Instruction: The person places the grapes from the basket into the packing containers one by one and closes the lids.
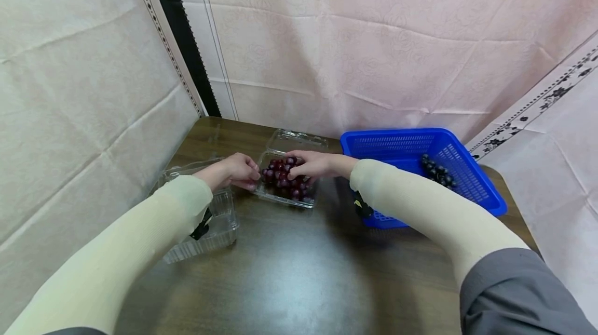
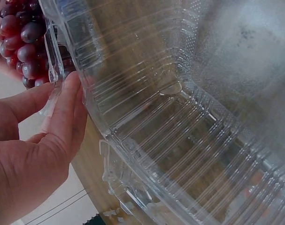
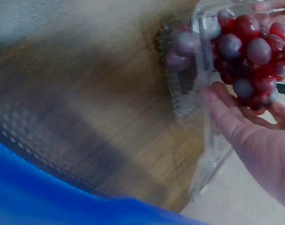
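Observation:
A clear plastic clamshell box point(image 1: 306, 201) full of red grapes point(image 1: 280, 175) sits open at the middle of the dark wooden table point(image 1: 289, 272). My left hand point(image 1: 249, 175) pinches the box's left rim point(image 2: 52, 70) between thumb and forefinger. My right hand point(image 1: 294, 169) reaches in from the right. Its fingers curl round the bunch of red grapes point(image 3: 259, 49), with the thumb point(image 3: 222, 105) below the bunch. The bunch looks partly raised from the box in the right wrist view.
A second, empty clear clamshell point(image 1: 219, 228) lies open under my left forearm, filling the left wrist view point(image 2: 180, 122). A blue plastic basket point(image 1: 467, 169) with a few dark grapes point(image 1: 438, 173) stands at the right. Pale cloth walls surround the table.

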Available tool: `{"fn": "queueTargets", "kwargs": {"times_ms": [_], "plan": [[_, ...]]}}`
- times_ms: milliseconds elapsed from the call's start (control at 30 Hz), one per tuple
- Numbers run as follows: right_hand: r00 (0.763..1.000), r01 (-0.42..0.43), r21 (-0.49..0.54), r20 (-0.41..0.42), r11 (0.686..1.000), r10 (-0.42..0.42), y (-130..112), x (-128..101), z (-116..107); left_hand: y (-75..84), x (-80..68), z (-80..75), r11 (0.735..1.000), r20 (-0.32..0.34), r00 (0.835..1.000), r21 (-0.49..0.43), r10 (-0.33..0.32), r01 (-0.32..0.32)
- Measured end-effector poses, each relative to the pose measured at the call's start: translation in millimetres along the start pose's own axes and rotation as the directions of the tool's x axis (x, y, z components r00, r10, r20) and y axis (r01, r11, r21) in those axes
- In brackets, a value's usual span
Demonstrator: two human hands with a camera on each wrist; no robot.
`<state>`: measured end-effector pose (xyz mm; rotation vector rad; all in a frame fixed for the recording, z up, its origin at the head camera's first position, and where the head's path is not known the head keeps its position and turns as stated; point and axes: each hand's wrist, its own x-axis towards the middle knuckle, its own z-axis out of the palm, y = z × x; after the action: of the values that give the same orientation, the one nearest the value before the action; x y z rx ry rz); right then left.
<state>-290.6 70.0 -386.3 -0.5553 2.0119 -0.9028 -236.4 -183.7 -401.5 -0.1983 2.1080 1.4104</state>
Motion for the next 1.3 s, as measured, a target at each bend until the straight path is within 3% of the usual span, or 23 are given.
{"fn": "queueTargets", "kwargs": {"times_ms": [233, 533, 633, 900, 1300], "plan": [[0.999, 0.012, -0.228, -0.028, 0.974, -0.019, -9.3, -9.2, -9.0, 0.9, 0.4, 0.0, 1.000, 0.012, 1.000, 0.003, 0.004, -0.004], [0.999, 0.015, -0.491, -0.018, 0.871, -0.027, -15.9, -6.2, -13.3, 0.7, 2.5, 1.4, 1.000, 0.012, 1.000, -0.019, 0.010, -0.010], [0.999, 0.028, -0.495, -0.001, 0.869, -0.033, -15.0, -4.1, -12.3, 0.2, 2.4, 1.8, 1.000, 0.010, 1.000, -0.024, 0.009, -0.009], [0.998, 0.044, -0.369, 0.047, 0.928, -0.029, -10.6, 0.7, -7.8, 0.8, 1.2, 1.9, 0.999, 0.008, 1.000, -0.032, 0.007, -0.006], [0.994, -0.072, -0.234, 0.059, 0.970, 0.088, -9.6, 2.8, -2.2, -0.5, -0.3, 0.2, 1.000, 0.035, 0.999, -0.016, 0.010, -0.009]]}}
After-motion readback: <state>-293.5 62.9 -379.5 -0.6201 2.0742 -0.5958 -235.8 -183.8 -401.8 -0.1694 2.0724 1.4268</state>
